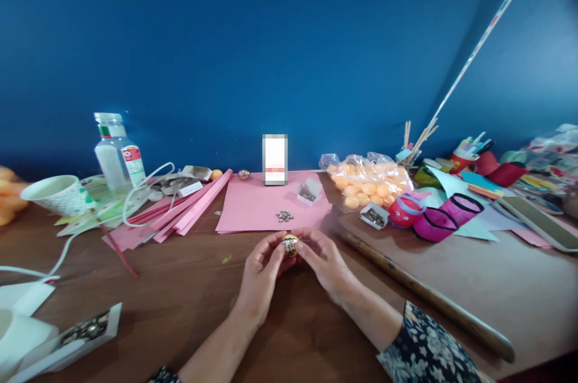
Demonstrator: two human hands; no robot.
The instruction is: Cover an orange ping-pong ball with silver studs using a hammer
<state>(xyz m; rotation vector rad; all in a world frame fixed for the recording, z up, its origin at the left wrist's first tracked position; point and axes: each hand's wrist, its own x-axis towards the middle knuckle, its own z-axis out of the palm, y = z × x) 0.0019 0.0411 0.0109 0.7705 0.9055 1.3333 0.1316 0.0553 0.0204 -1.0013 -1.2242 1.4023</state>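
Between the fingertips of both hands is a small orange ball (291, 245) with shiny metal studs across its front. My left hand (265, 265) pinches it from the left, thumb on the near side. From the right, my right hand (324, 259) grips it with thumb and fingers. Just beyond the hands lies a stack of pink sheets (253, 205), bearing a loose pile of small silver studs (285, 215) and a small white box (309, 191) with more of them. A second ball, covered in metal (244, 174), rests at the sheets' back left corner.
A clear bag of orange balls (370, 181) and another stud box (374, 215) stand right of the sheets. A long wooden rod (428, 292) lies right of my right arm. On the left are a glass bottle (112, 154), a paper cup (58, 193) and a metal-filled box (85, 341).
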